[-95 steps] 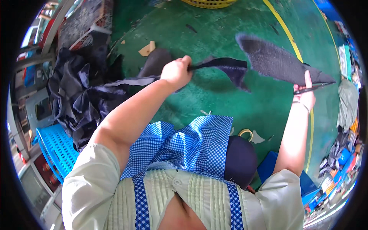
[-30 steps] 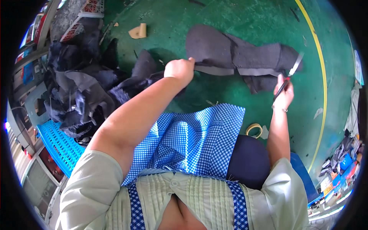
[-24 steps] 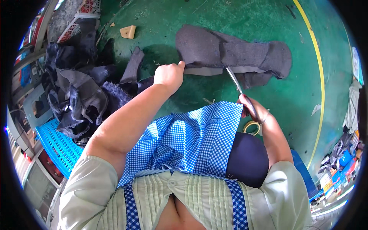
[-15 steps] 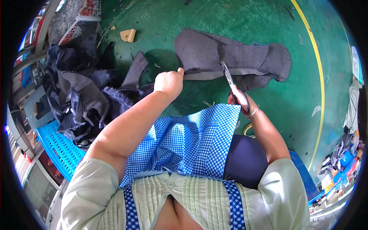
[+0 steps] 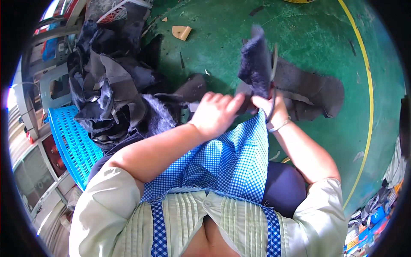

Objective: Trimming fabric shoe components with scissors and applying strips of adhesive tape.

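Nearest to the camera is the person's pale pleated shirt (image 5: 214,222), and over it a blue checked apron (image 5: 227,158) that covers the lap. Both forearms go up from here and meet above the apron's far edge. The left hand (image 5: 216,113) has its fingers curled together and pinches the lower edge of a dark grey fleece piece (image 5: 256,64), which stands up between the two hands with its fuzzy side to the left. The right hand (image 5: 272,109) is closed around the handles of scissors (image 5: 272,81) (a thin bracelet sits on this wrist); the blades point up along the right side of the fleece piece, but I cannot tell if they are parted or together. Behind the hands a larger grey cloth (image 5: 312,92) lies flat on the green floor (image 5: 222,30). To the left, a heap (image 5: 113,85) of dark fabric scraps lies over a blue crate (image 5: 70,141). Farther away, a yellow line (image 5: 371,107) curves on the floor.
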Tool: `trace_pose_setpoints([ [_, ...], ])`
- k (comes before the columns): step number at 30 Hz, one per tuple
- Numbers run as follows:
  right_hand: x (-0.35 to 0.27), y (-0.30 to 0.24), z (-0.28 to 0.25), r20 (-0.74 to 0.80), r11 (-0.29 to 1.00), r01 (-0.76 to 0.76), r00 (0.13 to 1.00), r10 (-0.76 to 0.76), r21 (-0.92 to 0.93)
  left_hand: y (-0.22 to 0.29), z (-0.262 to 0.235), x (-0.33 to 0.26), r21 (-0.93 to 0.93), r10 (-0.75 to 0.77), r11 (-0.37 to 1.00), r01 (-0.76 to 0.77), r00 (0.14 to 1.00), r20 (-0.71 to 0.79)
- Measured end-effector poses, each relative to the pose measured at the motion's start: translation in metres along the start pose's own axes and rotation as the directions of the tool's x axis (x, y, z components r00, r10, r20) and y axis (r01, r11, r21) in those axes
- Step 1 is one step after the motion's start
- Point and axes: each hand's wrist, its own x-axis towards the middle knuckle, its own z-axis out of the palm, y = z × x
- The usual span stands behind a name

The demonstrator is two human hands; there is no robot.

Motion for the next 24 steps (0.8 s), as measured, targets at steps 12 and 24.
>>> trace_pose_setpoints([
  [12,-0.001,-0.077,-0.149,-0.530,0.636,0.771,0.548,-0.647,0.020,-0.038,-0.064,0.046,0.088,-0.382,0.924,0.372,0.898,0.217],
  [24,-0.098,0.042,-0.083,-0.069,0.976,-0.208,0.977,0.204,-0.065,-0.036,0.051,0.076,0.180,-0.412,0.911,0.371,0.808,0.422],
])
